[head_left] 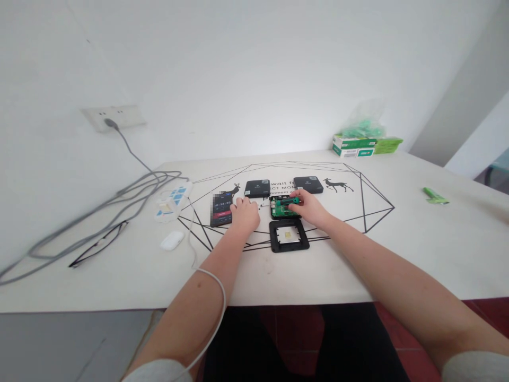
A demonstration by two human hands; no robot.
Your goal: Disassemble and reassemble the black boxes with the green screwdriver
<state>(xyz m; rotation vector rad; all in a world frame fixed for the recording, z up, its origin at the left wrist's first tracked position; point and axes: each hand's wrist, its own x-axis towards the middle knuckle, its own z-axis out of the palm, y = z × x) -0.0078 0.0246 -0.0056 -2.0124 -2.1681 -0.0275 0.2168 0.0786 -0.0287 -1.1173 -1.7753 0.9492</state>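
Note:
A green circuit board [279, 210] sits in a small open black case in the middle of the table. My right hand [309, 207] is at its right side, with thumb and fingers closed on the board's upper right part. The fingers hide part of the board. Just in front lies a black square cover [273, 245] with a silvery metal plate [287, 234] in it. My left hand [245, 215] rests between the phone [221, 208] and the board, its fingers curled down. Whatever lies under those fingertips is hidden. The phone shows a running-time display.
Two closed black boxes [257, 188] [308, 184] stand behind the board. On the left are a power strip [170, 204], grey cable, glasses [99, 244] and a white case [172, 241]. Green-and-white cartons [353, 144] stand back right; a green packet [435, 196] lies far right.

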